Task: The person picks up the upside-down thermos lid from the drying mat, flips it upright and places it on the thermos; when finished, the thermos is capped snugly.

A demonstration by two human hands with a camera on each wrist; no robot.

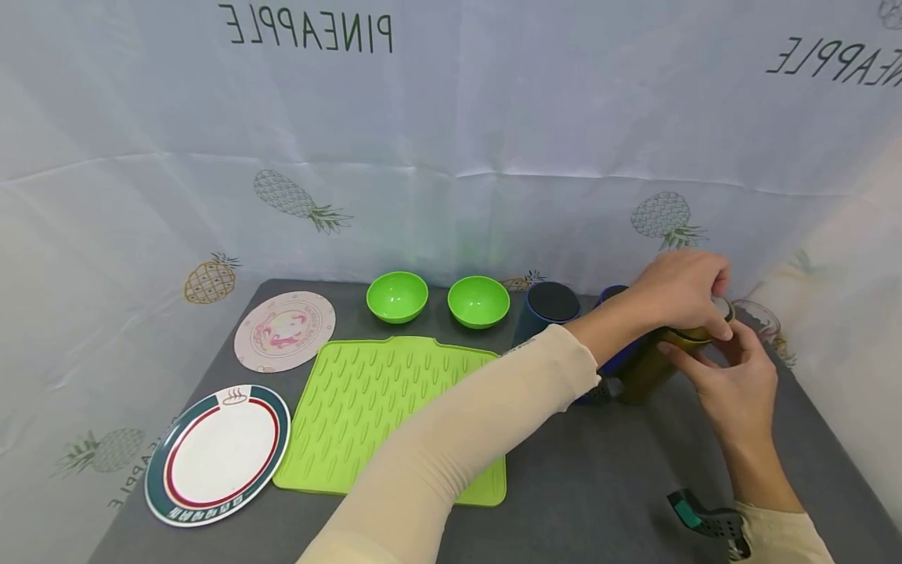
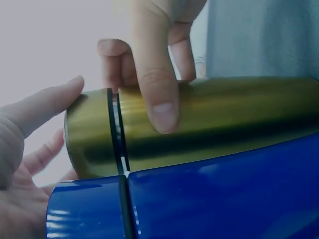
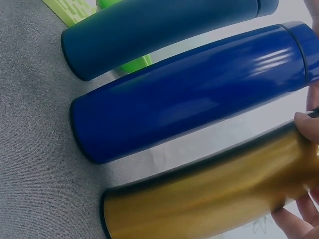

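A gold thermos [image 3: 209, 194] stands on the dark table at the right of the head view. My left hand [image 1: 680, 290] reaches across and holds its gold lid [image 2: 92, 129] from above, thumb on one side and fingers on the other. Just below the lid, my right hand [image 1: 740, 384] grips the thermos body with thumb and fingers. A thin gap line shows between lid and body in the left wrist view. Right beside it stands a glossy blue thermos [image 3: 189, 94], partly hidden by my left forearm in the head view.
A dark teal thermos [image 1: 553, 301] stands left of the blue one. Two green bowls [image 1: 398, 298] sit at the back. A green ridged mat [image 1: 380, 407], a pink round mat [image 1: 284, 331] and a rimmed plate [image 1: 225, 454] lie to the left. A patterned curtain [image 1: 451, 219] hangs behind.
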